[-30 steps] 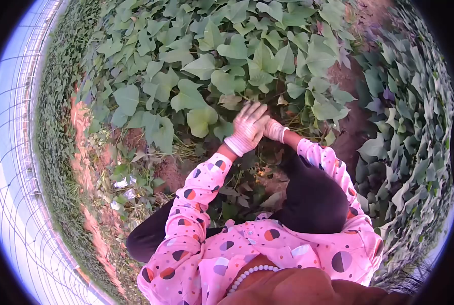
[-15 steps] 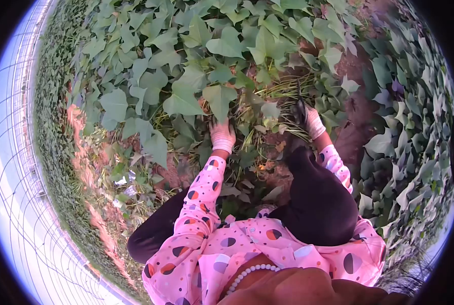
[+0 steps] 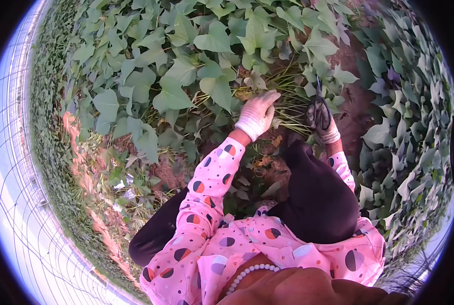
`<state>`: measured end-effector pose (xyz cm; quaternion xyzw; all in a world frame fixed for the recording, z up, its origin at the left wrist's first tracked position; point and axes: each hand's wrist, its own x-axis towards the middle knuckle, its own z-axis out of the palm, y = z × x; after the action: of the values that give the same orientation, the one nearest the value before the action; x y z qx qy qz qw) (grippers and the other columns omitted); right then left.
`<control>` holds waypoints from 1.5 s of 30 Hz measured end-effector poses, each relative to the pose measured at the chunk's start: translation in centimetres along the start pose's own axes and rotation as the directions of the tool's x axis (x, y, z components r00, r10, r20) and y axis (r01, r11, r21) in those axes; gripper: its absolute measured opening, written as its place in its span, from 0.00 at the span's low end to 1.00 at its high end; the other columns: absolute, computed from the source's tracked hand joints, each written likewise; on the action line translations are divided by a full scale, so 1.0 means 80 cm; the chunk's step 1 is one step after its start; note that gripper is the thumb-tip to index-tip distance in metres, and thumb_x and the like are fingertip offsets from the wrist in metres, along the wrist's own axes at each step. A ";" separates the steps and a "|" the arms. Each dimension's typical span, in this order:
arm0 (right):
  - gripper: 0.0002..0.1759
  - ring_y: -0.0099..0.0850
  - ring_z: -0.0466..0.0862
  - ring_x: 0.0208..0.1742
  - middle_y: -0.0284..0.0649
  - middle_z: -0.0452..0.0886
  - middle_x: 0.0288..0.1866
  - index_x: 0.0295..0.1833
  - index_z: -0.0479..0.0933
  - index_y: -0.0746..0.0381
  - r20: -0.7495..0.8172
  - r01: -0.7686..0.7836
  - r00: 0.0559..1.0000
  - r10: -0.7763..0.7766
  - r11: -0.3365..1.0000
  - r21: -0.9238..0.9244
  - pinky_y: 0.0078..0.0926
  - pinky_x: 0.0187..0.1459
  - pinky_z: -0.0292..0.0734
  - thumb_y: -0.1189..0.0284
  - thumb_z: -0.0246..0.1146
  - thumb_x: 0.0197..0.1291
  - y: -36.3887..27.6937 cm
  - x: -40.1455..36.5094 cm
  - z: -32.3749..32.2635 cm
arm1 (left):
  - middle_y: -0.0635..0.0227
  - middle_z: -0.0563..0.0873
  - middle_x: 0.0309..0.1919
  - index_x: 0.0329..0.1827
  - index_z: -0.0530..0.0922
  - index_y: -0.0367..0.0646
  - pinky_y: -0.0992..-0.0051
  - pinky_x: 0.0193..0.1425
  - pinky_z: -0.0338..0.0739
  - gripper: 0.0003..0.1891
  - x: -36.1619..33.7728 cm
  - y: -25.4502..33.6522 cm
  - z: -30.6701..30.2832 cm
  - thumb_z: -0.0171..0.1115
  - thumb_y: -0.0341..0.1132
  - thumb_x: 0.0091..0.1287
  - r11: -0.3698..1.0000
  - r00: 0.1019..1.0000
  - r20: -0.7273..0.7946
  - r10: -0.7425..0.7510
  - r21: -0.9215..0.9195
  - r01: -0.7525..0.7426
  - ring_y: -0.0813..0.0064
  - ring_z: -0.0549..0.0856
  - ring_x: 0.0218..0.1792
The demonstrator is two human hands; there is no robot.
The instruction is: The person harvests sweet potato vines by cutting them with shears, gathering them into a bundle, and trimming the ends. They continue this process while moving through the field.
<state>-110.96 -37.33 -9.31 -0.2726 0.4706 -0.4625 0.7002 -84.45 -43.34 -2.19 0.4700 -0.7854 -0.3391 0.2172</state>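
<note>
My left hand [image 3: 257,113], in a pale knitted glove, reaches over the left side of a bunch of thin green stems [image 3: 290,116]. Its fingers point to the right, stretched out, with the thumb a little apart and no object visible in them. To the right of those stems, my right hand [image 3: 324,126] wears a similar glove with a dark palm. Its fingers are wrapped round the dark handles of a pair of scissors [image 3: 319,90], whose blades point away from me. Broad heart-shaped leaves [image 3: 216,89] hang just beyond my left hand.
Dense leafy vines [image 3: 150,56] spread ahead and to the left. Bare brown soil [image 3: 351,114] runs along the right, with another leafy row [image 3: 394,137] past it. My dark-trousered knee [image 3: 321,198] is bent close to my right hand. Pale scraps [image 3: 125,188] lie at the left.
My left hand has come out from under the leaves and moved right, to the stems. My right hand has shifted slightly right and toward me with the scissors, which now show more clearly.
</note>
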 end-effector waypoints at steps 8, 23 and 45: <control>0.22 0.24 0.73 0.29 0.34 0.74 0.30 0.44 0.72 0.61 0.035 -0.051 0.999 0.041 0.937 0.346 0.18 0.29 0.67 0.51 0.49 0.67 0.018 -0.025 -0.021 | 0.57 0.68 0.64 0.60 0.70 0.44 0.58 0.66 0.64 0.25 -0.046 -0.029 0.096 0.58 0.39 0.59 0.926 0.866 0.446 -0.228 0.374 0.051 0.51 0.68 0.63; 0.18 0.20 0.76 0.29 0.32 0.77 0.31 0.45 0.75 0.63 0.152 -0.257 0.948 0.281 0.953 -0.159 0.17 0.31 0.72 0.58 0.59 0.64 -0.007 -0.021 0.036 | 0.58 0.75 0.58 0.48 0.79 0.45 0.58 0.66 0.60 0.17 0.065 -0.136 -0.082 0.60 0.42 0.56 0.652 0.975 -0.099 -0.198 0.729 0.207 0.59 0.74 0.57; 0.28 0.30 0.79 0.33 0.41 0.81 0.32 0.51 0.76 0.63 0.026 0.023 1.000 -0.007 0.723 -0.690 0.24 0.39 0.74 0.48 0.52 0.65 0.083 0.412 0.046 | 0.53 0.70 0.64 0.61 0.70 0.43 0.58 0.68 0.62 0.24 -0.038 -0.093 -0.046 0.53 0.43 0.62 0.611 0.699 0.151 -0.699 0.634 0.474 0.58 0.70 0.64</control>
<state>-100.77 -64.52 -26.68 -0.5222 0.5991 -0.2571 0.5499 -76.24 -44.29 -5.22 0.6705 -0.6704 -0.2365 -0.2125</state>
